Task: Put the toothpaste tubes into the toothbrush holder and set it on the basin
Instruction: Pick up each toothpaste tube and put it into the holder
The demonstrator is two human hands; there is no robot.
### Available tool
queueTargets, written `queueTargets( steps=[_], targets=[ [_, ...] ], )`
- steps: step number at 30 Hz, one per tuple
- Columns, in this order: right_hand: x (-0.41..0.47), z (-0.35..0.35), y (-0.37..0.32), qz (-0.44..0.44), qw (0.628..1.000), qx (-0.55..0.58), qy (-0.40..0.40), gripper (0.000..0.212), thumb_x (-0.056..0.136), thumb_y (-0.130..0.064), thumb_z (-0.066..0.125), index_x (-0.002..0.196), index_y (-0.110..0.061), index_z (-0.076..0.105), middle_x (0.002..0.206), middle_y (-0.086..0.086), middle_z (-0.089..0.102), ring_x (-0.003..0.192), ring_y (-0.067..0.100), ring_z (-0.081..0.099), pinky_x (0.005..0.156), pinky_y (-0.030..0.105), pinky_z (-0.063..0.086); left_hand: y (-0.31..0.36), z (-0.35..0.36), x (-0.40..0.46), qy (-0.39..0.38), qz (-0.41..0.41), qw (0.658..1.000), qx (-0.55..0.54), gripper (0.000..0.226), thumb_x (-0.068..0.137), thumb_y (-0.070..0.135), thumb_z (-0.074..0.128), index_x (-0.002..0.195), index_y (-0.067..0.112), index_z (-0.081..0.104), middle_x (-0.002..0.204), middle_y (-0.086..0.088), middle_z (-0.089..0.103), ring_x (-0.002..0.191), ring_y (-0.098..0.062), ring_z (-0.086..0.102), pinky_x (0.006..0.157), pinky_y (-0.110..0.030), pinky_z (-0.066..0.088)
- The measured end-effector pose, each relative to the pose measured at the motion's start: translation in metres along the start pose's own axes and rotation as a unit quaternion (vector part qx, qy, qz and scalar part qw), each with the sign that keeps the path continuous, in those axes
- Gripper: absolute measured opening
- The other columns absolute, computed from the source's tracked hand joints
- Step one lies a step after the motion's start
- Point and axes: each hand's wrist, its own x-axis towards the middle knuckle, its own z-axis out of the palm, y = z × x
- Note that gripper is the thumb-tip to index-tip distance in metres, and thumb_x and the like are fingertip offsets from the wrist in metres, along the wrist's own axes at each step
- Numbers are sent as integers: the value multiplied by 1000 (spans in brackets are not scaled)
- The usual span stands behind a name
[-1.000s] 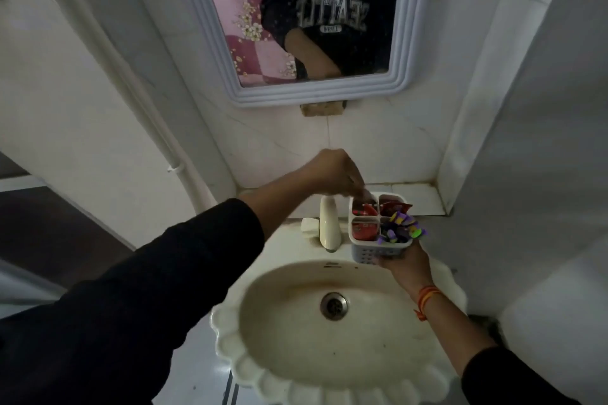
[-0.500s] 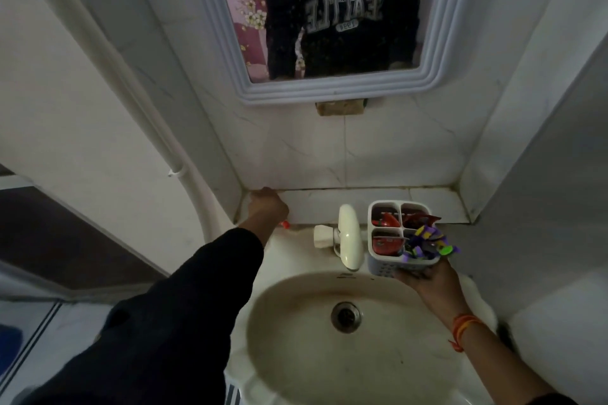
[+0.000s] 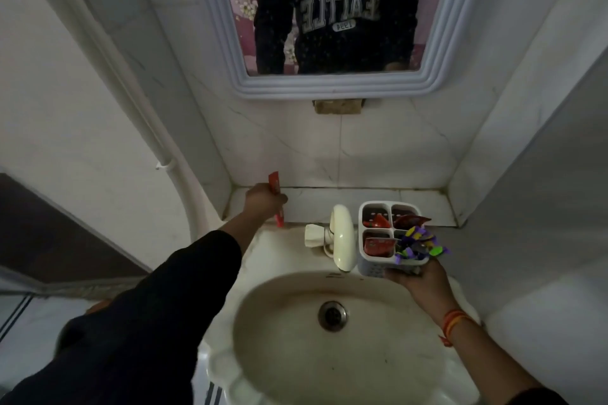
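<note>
My left hand is closed around a red toothpaste tube at the back left corner of the basin; the tube's ends stick out above and below my fist. My right hand holds a white four-compartment toothbrush holder from below, above the basin's right side, beside the tap. Red tubes stand in its compartments, and purple and green items fill the front right one.
The cream basin with its drain lies below. A cream tap stands at its back, left of the holder. A tiled ledge runs along the wall behind. A framed mirror hangs above.
My left hand went from the holder to the basin's back left corner and closed on a red tube, which now stands lifted in my fist. The holder stayed in my right hand.
</note>
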Motion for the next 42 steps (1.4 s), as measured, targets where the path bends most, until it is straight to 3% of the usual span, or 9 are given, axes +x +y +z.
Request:
queueTargets(
  steps=[5,9,11,15,19,27,35,39,42],
  targets=[
    [-1,0,-3,5,1000,14,-5,54,63,18,78,107,-10,65,101,6,69,99,22,65,72,16,56,42,-32,-37,47,132,987,-81,37,72,29,89,101,16,69,94,-3,78,86,-19,75,82,-33,60],
    [-4,1,-7,7,1000,12,-7,55,62,16,80,107,-12,65,102,2,68,100,21,62,74,16,55,92,-47,-86,-46,222,964,-139,31,92,35,71,116,15,65,102,-4,76,89,-17,76,78,-33,64],
    [-4,1,-9,9,1000,23,-5,59,62,18,79,114,-3,63,106,5,65,102,23,61,68,14,54,115,-51,-108,-89,265,954,-104,33,94,34,69,121,14,67,107,-2,75,90,-13,75,80,-30,63],
    [-6,-1,-10,14,1000,25,-5,59,60,14,82,111,-9,63,106,6,66,104,22,61,90,38,51,140,-45,-135,-75,344,936,-14,28,85,30,79,110,16,76,99,3,77,84,-9,74,79,-27,61],
    [-5,0,-8,20,999,37,-5,62,60,14,82,115,-8,62,107,5,66,105,21,60,90,35,49,148,-27,-147,-94,398,907,103,22,86,33,78,103,21,80,94,5,80,83,-5,72,81,-25,58],
    [-2,-1,1,19,999,30,-2,64,60,8,85,115,-14,62,107,3,66,110,24,61,96,40,49,155,12,-146,-160,354,859,333,29,84,37,76,111,27,79,104,2,77,95,-15,68,87,-37,59],
    [-8,5,11,14,997,71,30,67,59,-2,84,117,-29,61,115,-6,68,116,23,62,92,54,55,176,24,-108,-178,230,915,280,43,103,36,49,106,1,73,106,-12,75,100,-28,71,91,-35,54],
    [-12,8,21,1,997,55,61,65,52,-34,85,112,-42,61,114,-11,70,112,14,64,90,50,57,176,50,-97,-296,138,903,280,38,105,36,47,83,7,60,79,-7,74,63,-17,74,57,-24,56],
    [-16,2,18,-10,995,19,92,57,59,-23,88,111,-32,64,109,-10,72,107,11,66,91,47,57,180,55,-93,-280,145,911,266,39,103,38,46,84,7,62,66,-4,74,56,-16,71,65,-31,60]
  ],
)
